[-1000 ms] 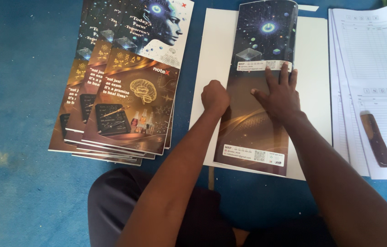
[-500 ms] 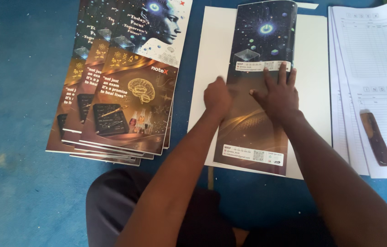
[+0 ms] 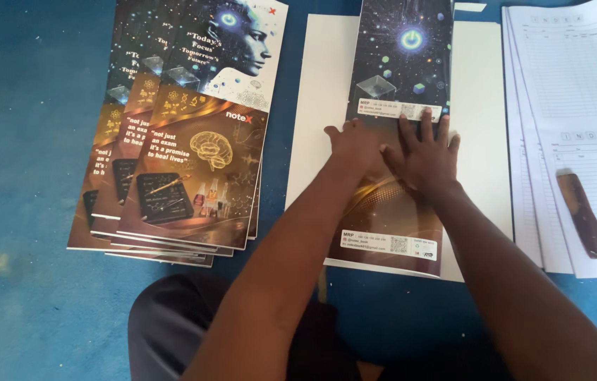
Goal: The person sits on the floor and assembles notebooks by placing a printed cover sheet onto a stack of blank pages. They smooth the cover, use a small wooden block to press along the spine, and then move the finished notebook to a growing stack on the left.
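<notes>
Both hands have slid up the glossy cover [image 3: 397, 106] on the white board [image 3: 312, 106], left hand [image 3: 352, 143] loosely curled, right hand [image 3: 424, 156] flat (grasping nothing), so I'd press evenly along the fold.

Two bare forearms rise from the bottom edge of the frame toward its centre, with no sleeve, watch or band showing on either. The left hand [image 3: 352, 144] and the right hand [image 3: 423, 156] wear no gloves and no rings that can be made out. At lower centre, dark, plain trousers [image 3: 171, 324] cover the legs.
</notes>
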